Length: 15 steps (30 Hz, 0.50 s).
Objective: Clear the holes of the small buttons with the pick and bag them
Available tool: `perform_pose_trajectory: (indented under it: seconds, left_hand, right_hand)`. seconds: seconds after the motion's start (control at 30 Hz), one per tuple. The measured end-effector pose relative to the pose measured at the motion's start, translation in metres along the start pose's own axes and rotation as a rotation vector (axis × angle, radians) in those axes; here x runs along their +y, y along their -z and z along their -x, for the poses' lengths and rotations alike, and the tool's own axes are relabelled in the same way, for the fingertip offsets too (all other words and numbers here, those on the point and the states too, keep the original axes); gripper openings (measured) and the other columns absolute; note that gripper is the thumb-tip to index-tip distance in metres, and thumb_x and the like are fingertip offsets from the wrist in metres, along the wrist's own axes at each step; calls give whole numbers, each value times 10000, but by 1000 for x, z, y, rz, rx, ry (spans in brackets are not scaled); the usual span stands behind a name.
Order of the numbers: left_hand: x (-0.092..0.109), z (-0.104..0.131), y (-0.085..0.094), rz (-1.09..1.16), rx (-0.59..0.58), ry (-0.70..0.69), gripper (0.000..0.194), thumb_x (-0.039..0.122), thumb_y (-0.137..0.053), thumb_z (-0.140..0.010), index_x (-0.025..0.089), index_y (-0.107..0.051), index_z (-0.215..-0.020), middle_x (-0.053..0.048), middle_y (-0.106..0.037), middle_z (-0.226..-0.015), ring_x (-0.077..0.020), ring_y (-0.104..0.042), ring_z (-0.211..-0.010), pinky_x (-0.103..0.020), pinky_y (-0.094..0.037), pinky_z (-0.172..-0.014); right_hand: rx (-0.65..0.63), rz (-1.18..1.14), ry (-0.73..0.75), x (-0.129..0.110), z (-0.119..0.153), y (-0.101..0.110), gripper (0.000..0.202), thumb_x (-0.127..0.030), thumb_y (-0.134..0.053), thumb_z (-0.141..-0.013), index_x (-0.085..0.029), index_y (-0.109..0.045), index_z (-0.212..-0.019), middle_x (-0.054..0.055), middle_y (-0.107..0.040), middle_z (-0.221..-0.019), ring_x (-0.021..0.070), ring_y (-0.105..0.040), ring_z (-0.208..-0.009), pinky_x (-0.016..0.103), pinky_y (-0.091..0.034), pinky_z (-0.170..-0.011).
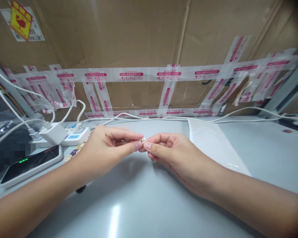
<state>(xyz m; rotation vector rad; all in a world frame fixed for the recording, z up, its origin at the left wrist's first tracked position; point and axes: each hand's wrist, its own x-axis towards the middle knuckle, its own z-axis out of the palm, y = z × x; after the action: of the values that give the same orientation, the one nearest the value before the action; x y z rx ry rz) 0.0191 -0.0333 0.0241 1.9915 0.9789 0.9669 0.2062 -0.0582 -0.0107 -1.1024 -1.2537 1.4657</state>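
A small cream-coloured bead (143,140) with a dark mark is pinched between the fingertips of both hands, above the middle of the grey table. My left hand (114,143) grips it from the left with thumb and forefinger. From the right, my right hand (170,147) holds it in the same way, its fingers curled below. Several cream, yellow and purple beads (73,152) lie on the table beside my left wrist, partly hidden by it.
At the left are a power strip (75,136) with a white plug adapter (54,133) and a black-and-white device (32,164). A white sheet (217,145) lies right of centre. Cables (149,118) run before a large taped cardboard box (139,33).
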Motion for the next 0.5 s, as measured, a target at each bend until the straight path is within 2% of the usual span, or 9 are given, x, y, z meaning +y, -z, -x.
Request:
perform_pose_trajectory:
  seconds: [0.17, 0.33, 0.5]
  left_hand:
    - [0, 1, -1, -29, 4, -24, 68, 193, -742, -781, 220, -798, -807, -8, -778, -830, -169, -736, -778, -234, -634, -719]
    - [0, 1, -2, 1, 40, -2, 73, 194, -748, -771, 198, -789, -831, -6, -779, -806, -164, -737, -769, -226, -631, -709]
    - [-3, 2, -1, -48, -15, -83, 114, 173, -685, -832, 210, -784, -876, -7, -775, -876, -138, -723, -818, -210, -613, -755]
  right_hand:
    - [3, -41, -18, 1, -1, 1, 253, -398, -774, -756, -174, -669, -809, 12, -620, -744, 142, -516, -716, 308, -374, -697]
    - [-33, -69, -14, -4, 0, 1, 231, -374, -761, -765, -171, -650, -760, 5, -605, -728, 133, -515, -717, 297, -387, -725]
    - [-62, -74, -30, -7, 1, 0, 208, -363, -757, -759, -182, -661, -799, 20, -623, -774, 146, -521, -751, 288, -395, -723]
